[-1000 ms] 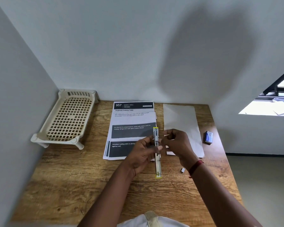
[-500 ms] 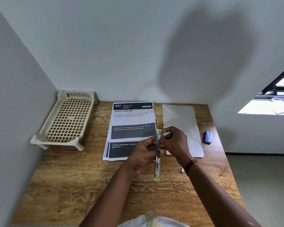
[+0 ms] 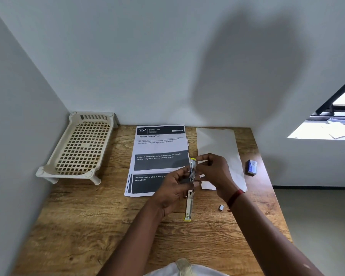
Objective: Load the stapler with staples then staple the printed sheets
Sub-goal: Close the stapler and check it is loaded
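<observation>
Right hand (image 3: 215, 172) fingers (image 3: 204, 157) pinch at the far end of the opened stapler (image 3: 189, 204). Left hand (image 3: 173, 188) fingers grip its middle, just above the desk (image 3: 88, 226), beside the printed sheets (image 3: 155, 156). Best to hold it level and push in straight.

Opened yellow stapler (image 3: 190, 200), printed sheets (image 3: 157, 154) — fanned, flat

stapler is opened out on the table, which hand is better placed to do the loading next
Right, probably. The right hand pinches at the far end of the stapler, and the blue box lies on that side. The left hand grips the stapler's middle, steadying it.
</observation>
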